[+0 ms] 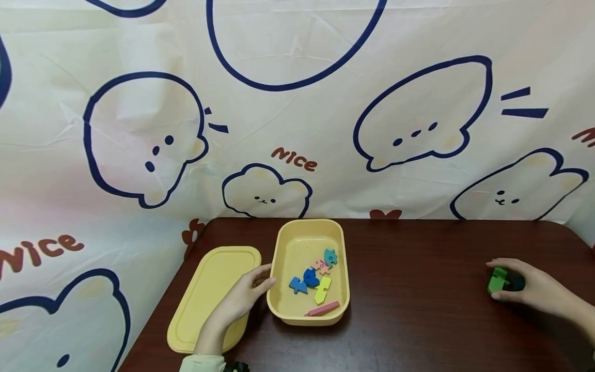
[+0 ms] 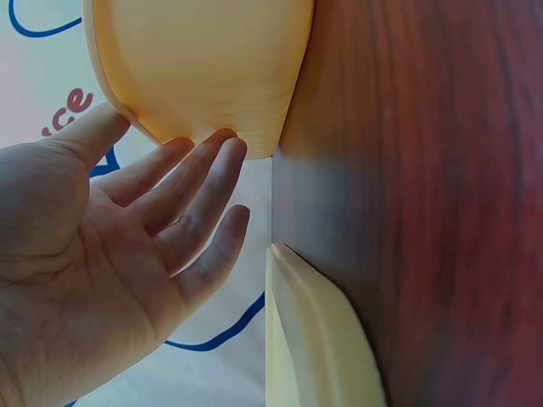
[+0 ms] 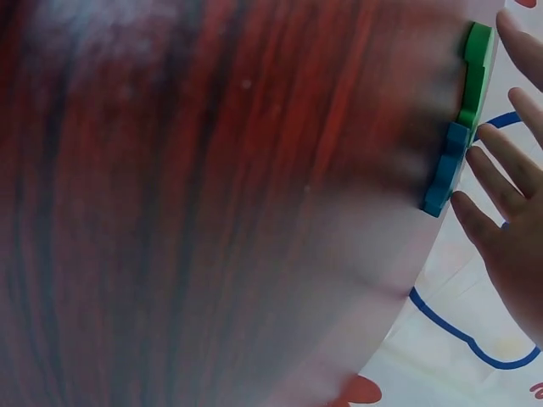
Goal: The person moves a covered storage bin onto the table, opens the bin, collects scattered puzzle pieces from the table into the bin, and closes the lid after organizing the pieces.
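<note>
At the near left wall of a yellow plastic box (image 1: 309,320), my left hand (image 1: 237,294) touches the outside with its fingertips, thumb near the rim. The left wrist view shows those fingers (image 2: 199,182) fairly straight and spread against the box wall. Inside the box lie several puzzle pieces, among them a blue one (image 1: 311,278), a yellow one (image 1: 323,290) and a teal one (image 1: 330,257). Far right, my right hand (image 1: 534,284) spreads its fingers around a green puzzle piece (image 1: 498,280) and a dark blue piece (image 3: 447,170), both lying on the table.
A yellow lid (image 1: 211,289) lies flat to the left of the box, partly under my left forearm. A pink stick-shaped piece (image 1: 323,309) lies along the box's near end. The dark wooden table (image 1: 418,289) meets a printed cloth (image 1: 334,129) at the back.
</note>
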Available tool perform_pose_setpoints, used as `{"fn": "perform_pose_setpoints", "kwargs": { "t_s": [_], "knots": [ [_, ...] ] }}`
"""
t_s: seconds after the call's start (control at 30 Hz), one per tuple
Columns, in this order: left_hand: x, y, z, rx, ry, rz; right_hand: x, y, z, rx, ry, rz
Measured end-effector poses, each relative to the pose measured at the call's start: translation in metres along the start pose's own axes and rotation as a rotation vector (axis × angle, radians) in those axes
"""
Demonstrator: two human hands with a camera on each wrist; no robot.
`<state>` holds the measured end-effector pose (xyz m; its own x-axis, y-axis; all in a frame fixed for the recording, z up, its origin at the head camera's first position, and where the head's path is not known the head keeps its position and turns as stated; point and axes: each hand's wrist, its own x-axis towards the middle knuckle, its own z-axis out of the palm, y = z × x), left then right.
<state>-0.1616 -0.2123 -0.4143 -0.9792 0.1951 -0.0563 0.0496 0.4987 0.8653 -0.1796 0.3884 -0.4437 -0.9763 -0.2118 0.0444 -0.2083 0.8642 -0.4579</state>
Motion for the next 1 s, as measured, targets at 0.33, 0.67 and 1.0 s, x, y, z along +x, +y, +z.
{"fn": "perform_pose_setpoints", "kwargs": {
  "t_s": [0.33, 0.67, 1.0],
  "knots": [
    [-0.0002, -0.0012, 0.0011, -0.005, 0.000, 0.008, 0.0017, 0.0046, 0.0018, -0.012, -0.056, 0.011],
    [0.0003, -0.0015, 0.0003, -0.006, 0.003, 0.008, 0.0000, 0.0057, 0.0024, -0.024, -0.039, 0.005],
    [-0.0002, -0.0001, -0.0005, -0.001, 0.003, 0.013, -0.0016, 0.0039, 0.0030, -0.019, -0.022, 0.012]
  ]
}}
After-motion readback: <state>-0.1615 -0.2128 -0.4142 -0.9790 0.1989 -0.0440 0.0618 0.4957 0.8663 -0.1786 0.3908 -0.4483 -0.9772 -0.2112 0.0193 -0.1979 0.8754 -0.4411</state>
